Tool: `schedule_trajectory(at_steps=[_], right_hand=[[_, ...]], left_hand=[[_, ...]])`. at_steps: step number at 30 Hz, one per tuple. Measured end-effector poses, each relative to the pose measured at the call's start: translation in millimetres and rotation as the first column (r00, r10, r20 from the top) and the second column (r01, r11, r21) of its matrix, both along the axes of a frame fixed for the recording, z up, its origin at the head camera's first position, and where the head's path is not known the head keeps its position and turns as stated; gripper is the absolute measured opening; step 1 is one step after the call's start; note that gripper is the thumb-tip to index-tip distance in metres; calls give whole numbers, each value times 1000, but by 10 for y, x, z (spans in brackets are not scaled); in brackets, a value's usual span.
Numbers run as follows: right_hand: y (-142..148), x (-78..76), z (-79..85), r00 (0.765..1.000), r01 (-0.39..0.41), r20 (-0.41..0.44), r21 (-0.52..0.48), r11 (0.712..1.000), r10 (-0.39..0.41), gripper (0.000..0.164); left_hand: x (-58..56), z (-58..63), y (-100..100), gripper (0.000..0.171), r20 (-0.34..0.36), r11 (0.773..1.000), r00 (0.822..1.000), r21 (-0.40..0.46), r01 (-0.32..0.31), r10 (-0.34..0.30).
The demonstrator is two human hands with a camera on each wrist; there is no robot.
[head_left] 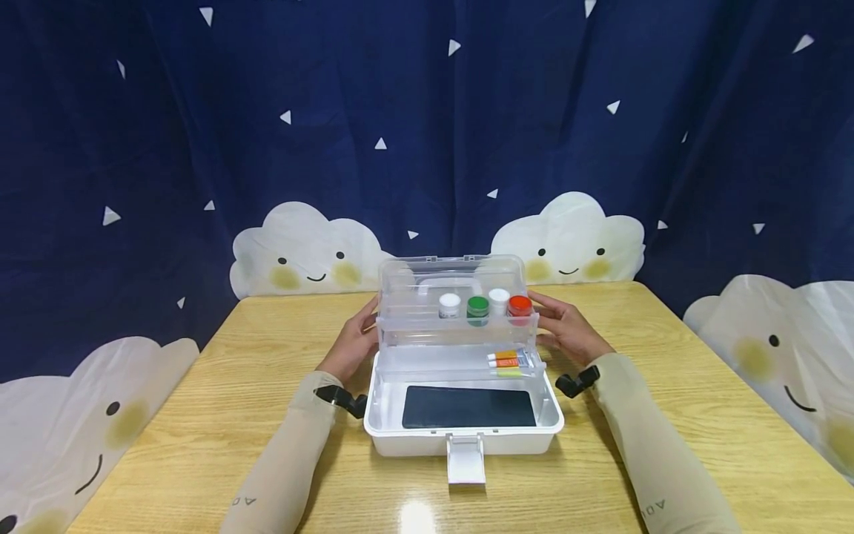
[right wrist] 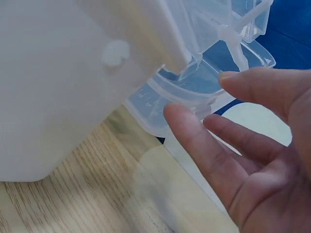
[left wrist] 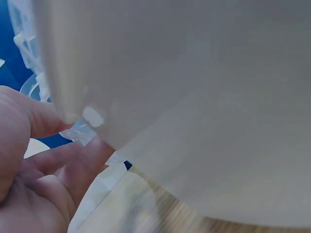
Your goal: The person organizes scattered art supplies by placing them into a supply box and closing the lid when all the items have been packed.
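Observation:
An opened white plastic box (head_left: 467, 443) stands mid-table, its transparent lid (head_left: 460, 268) tipped back and its clear trays (head_left: 427, 334) raised in steps. On the upper tray are white jars (head_left: 450, 302), a green jar (head_left: 477, 307) and a red jar (head_left: 520, 305); small orange and white tubes (head_left: 505, 359) lie on the lower one. My left hand (head_left: 353, 343) is at the rear left corner, its fingertips partly hidden by the box. My right hand (head_left: 572, 331) is at the rear right, fingers spread near the lid; in the right wrist view its thumb (right wrist: 257, 85) lies close to a tray arm.
A dark flat rectangle (head_left: 468, 407) lies in the box's bottom. The front latch (head_left: 465, 460) hangs down over the wooden table (head_left: 267, 356). Behind the table hangs a dark blue curtain (head_left: 427, 133) with white triangles and smiling clouds.

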State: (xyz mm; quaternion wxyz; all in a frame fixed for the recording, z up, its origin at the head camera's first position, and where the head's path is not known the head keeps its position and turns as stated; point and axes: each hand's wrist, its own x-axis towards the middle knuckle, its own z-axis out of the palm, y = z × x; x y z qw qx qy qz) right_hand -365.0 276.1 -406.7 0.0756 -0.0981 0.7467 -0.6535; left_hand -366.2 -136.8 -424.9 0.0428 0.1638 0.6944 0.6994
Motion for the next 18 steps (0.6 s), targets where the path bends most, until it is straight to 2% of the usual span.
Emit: schedule_trajectory(at_steps=[18], right_hand=[[-10,11,42,995,11,-96,-37,999,-15,66]], left_hand=[[-2,38,-44,63,-15,993,999,103,53,-52]])
